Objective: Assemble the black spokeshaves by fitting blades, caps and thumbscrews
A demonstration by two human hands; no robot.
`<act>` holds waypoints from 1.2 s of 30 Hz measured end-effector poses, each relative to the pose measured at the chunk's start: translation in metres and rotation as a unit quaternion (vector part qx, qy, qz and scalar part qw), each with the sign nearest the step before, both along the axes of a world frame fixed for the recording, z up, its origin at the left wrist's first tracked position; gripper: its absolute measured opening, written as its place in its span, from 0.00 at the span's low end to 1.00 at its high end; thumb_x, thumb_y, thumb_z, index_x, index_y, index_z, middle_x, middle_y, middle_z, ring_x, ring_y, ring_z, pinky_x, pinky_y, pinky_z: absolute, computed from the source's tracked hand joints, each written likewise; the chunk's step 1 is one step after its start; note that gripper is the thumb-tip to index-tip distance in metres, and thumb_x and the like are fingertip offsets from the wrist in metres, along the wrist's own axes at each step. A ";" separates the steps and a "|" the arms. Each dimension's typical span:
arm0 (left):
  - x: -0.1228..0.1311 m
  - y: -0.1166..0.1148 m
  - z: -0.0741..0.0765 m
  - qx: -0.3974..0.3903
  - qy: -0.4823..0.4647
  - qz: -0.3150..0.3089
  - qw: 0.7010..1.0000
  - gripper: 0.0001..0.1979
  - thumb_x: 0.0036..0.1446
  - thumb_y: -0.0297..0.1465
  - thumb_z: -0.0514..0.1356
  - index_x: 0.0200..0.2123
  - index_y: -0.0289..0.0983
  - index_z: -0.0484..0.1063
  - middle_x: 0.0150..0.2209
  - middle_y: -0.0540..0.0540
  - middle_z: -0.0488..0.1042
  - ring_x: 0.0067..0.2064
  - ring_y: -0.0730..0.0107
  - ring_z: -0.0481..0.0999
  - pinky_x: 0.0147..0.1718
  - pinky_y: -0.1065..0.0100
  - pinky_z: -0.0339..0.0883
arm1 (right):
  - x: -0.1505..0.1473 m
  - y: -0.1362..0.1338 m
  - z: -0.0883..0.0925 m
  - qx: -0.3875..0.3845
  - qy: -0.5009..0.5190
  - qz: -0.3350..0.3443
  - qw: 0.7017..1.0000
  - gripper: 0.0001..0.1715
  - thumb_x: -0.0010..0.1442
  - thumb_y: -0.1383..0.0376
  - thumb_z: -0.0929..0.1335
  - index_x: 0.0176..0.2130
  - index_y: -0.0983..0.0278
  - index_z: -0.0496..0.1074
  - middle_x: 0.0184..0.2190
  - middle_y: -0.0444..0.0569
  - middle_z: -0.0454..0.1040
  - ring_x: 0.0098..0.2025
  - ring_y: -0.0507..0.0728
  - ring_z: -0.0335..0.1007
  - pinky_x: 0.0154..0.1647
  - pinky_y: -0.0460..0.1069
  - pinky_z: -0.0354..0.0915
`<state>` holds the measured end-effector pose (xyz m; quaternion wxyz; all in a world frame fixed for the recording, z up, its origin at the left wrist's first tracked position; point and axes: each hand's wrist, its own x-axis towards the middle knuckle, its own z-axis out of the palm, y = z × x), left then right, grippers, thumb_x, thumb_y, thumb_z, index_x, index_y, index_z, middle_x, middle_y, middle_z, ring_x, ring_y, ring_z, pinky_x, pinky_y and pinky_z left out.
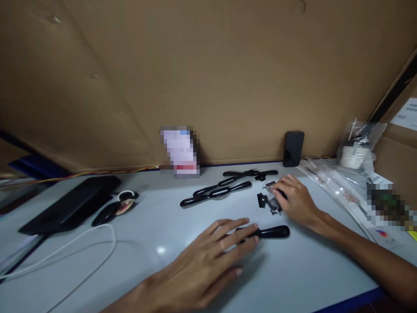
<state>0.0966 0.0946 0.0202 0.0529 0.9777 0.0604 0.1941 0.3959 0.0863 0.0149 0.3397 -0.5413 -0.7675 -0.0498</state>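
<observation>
My left hand [216, 256], fingers stretched and spread, lies over the left part of a glossy black spokeshave body [275, 232]; whether it presses on it I cannot tell. Farther right, my right hand [295, 200] has its fingers pinched at a small silver-and-dark metal part [269, 185] with a thin screw. Just below those fingertips lie more small parts, a black plate [262, 200] and a silver thumbscrew piece [275, 208]. Behind them rest several more black spokeshave bodies, one nearest [216, 192] with its slotted middle showing.
A black phone [293, 149] leans on the cardboard wall [228, 87]. Clear plastic packets [339, 187] and a bagged white roll [355, 156] lie at right. On the left are a black flat device [71, 204], a ringed black item [109, 213] and a white cable [114, 243].
</observation>
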 end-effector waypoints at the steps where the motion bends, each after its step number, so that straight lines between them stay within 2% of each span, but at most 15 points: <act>1: 0.002 -0.003 0.000 0.005 0.025 -0.021 0.999 0.24 0.73 0.29 0.57 0.70 0.37 0.62 0.68 0.38 0.72 0.70 0.49 0.68 0.64 0.48 0.68 | 0.004 0.002 0.000 -0.006 -0.008 -0.011 1.000 0.12 0.70 0.72 0.67 0.37 0.63 0.79 0.35 0.52 0.80 0.42 0.63 0.73 0.44 0.58 0.69; 3: 0.007 -0.006 0.000 0.004 0.049 -0.038 0.998 0.23 0.73 0.34 0.61 0.67 0.37 0.67 0.66 0.38 0.74 0.68 0.48 0.72 0.64 0.46 0.68 | 0.011 0.005 0.000 -0.014 -0.021 -0.034 0.999 0.12 0.69 0.72 0.67 0.36 0.64 0.80 0.35 0.52 0.80 0.43 0.63 0.73 0.45 0.58 0.69; 5: 0.008 -0.005 -0.001 0.008 0.028 -0.018 0.999 0.17 0.73 0.38 0.62 0.59 0.36 0.74 0.58 0.39 0.80 0.61 0.48 0.77 0.63 0.46 0.69 | 0.018 0.008 0.000 -0.018 -0.027 -0.056 0.998 0.12 0.70 0.72 0.67 0.38 0.64 0.81 0.36 0.52 0.80 0.43 0.63 0.73 0.45 0.58 0.69; 7: 0.005 0.001 -0.003 0.039 -0.007 0.028 0.999 0.12 0.75 0.39 0.59 0.45 0.37 0.77 0.46 0.43 0.82 0.57 0.50 0.80 0.63 0.47 0.69 | 0.022 0.010 0.000 -0.020 -0.030 -0.068 0.997 0.13 0.69 0.72 0.66 0.39 0.64 0.81 0.37 0.53 0.80 0.43 0.64 0.73 0.45 0.58 0.69; 9: -0.002 0.011 -0.004 0.093 -0.037 0.087 0.991 0.17 0.78 0.35 0.54 0.35 0.38 0.75 0.35 0.46 0.80 0.55 0.49 0.80 0.62 0.47 0.69 | 0.023 0.011 -0.001 -0.021 -0.030 -0.067 0.997 0.13 0.70 0.72 0.66 0.40 0.64 0.81 0.38 0.53 0.81 0.44 0.64 0.73 0.45 0.58 0.70; 10: -0.006 0.016 -0.004 0.122 -0.048 0.119 0.984 0.19 0.78 0.33 0.53 0.33 0.38 0.75 0.33 0.46 0.79 0.55 0.48 0.80 0.61 0.46 0.69 | 0.022 0.010 -0.002 -0.022 -0.030 -0.063 0.997 0.14 0.70 0.72 0.66 0.40 0.63 0.82 0.38 0.53 0.81 0.45 0.64 0.73 0.45 0.58 0.70; 12: -0.012 0.027 -0.007 0.160 -0.061 0.184 0.968 0.18 0.78 0.33 0.52 0.36 0.38 0.77 0.36 0.44 0.81 0.54 0.46 0.81 0.56 0.44 0.73 | 0.018 0.009 -0.003 -0.025 -0.033 -0.051 0.998 0.14 0.70 0.72 0.66 0.40 0.63 0.82 0.38 0.53 0.81 0.45 0.64 0.74 0.45 0.57 0.71; 14: -0.016 0.035 -0.014 0.159 -0.050 0.238 0.957 0.18 0.78 0.37 0.51 0.43 0.37 0.79 0.44 0.39 0.82 0.54 0.44 0.81 0.51 0.45 0.76 | 0.012 0.005 -0.004 -0.030 -0.037 -0.034 0.998 0.14 0.71 0.72 0.65 0.41 0.63 0.82 0.38 0.53 0.81 0.45 0.64 0.74 0.45 0.58 0.71; 17: -0.017 0.042 -0.031 0.132 -0.016 0.278 0.951 0.25 0.79 0.44 0.47 0.56 0.36 0.78 0.57 0.33 0.80 0.60 0.41 0.79 0.54 0.43 0.77 | 0.002 -0.002 -0.003 -0.040 -0.047 0.002 0.998 0.14 0.71 0.71 0.65 0.44 0.64 0.82 0.41 0.53 0.82 0.46 0.63 0.74 0.47 0.58 0.73; 19: -0.017 0.045 -0.041 0.129 -0.010 0.289 0.948 0.30 0.78 0.49 0.46 0.62 0.33 0.74 0.63 0.29 0.76 0.63 0.39 0.77 0.57 0.40 0.75 | -0.004 -0.008 -0.001 -0.054 -0.062 0.039 0.996 0.14 0.71 0.71 0.66 0.48 0.64 0.81 0.46 0.54 0.82 0.50 0.63 0.74 0.51 0.59 0.73; 22: -0.018 0.047 -0.046 0.106 0.000 0.290 0.951 0.33 0.77 0.51 0.46 0.68 0.33 0.69 0.66 0.30 0.74 0.66 0.40 0.75 0.62 0.41 0.72 | -0.010 -0.016 0.002 -0.097 -0.107 0.080 0.986 0.17 0.71 0.69 0.67 0.56 0.66 0.79 0.55 0.56 0.81 0.57 0.66 0.72 0.57 0.62 0.72; 24: -0.019 0.046 -0.043 0.074 0.008 0.273 0.959 0.31 0.78 0.50 0.48 0.70 0.36 0.67 0.66 0.35 0.74 0.67 0.44 0.75 0.64 0.44 0.72 | -0.012 -0.019 0.004 -0.125 -0.147 0.075 0.978 0.15 0.71 0.67 0.68 0.54 0.66 0.80 0.56 0.58 0.80 0.58 0.68 0.72 0.58 0.64 0.71; 27: -0.018 0.038 -0.035 0.040 0.013 0.217 0.975 0.28 0.77 0.48 0.52 0.71 0.39 0.66 0.68 0.37 0.72 0.67 0.47 0.75 0.63 0.47 0.74 | -0.012 -0.021 0.009 -0.166 -0.182 0.037 0.968 0.11 0.70 0.68 0.69 0.48 0.67 0.82 0.53 0.60 0.80 0.56 0.70 0.74 0.58 0.65 0.70; 33: -0.009 0.010 -0.022 0.005 0.027 0.104 0.994 0.28 0.77 0.43 0.56 0.74 0.43 0.61 0.72 0.41 0.67 0.70 0.49 0.72 0.62 0.47 0.75 | -0.010 -0.017 0.019 -0.232 -0.132 -0.023 0.963 0.04 0.67 0.71 0.72 0.39 0.65 0.79 0.46 0.57 0.79 0.47 0.65 0.77 0.49 0.58 0.72; 36: -0.008 0.006 -0.020 -0.019 0.026 0.082 0.996 0.25 0.78 0.38 0.55 0.74 0.43 0.62 0.71 0.42 0.69 0.66 0.52 0.76 0.61 0.47 0.77 | -0.006 -0.015 0.017 -0.237 -0.115 -0.038 0.964 0.03 0.67 0.71 0.72 0.42 0.64 0.78 0.45 0.54 0.79 0.46 0.64 0.76 0.47 0.57 0.72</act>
